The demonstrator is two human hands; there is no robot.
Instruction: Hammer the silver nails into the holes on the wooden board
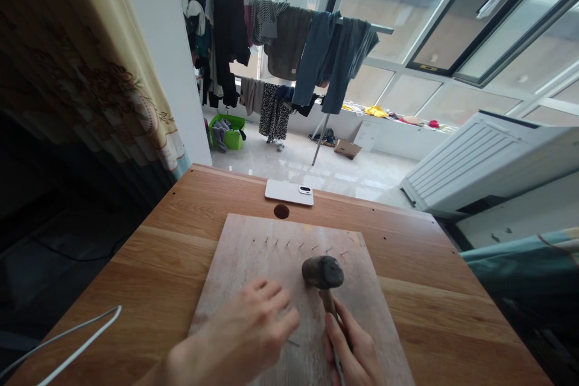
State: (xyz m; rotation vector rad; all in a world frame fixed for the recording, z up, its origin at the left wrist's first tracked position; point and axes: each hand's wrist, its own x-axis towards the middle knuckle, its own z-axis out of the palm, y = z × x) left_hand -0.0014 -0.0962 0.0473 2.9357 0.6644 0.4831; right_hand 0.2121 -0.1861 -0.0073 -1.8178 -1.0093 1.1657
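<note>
We see a wooden board (244,265) on the table (181,235), with a row of nails (301,245) standing across it from eleven to one o'clock. Our right hand (355,344), at about four o'clock, is wrapped around the handle of the hammer (322,271), whose head sits over the board toward one o'clock, short of the row. Our left hand (262,325), near eight o'clock, has curled, blurred fingers; a thin metal piece (294,343) shows just beside them, but we cannot tell whether they grip it. We judge the step in hand to be nailing, between blows. The next move seems to call for a nail steadied upright, fingertips clear of the hammer's face, and a square tap.
</note>
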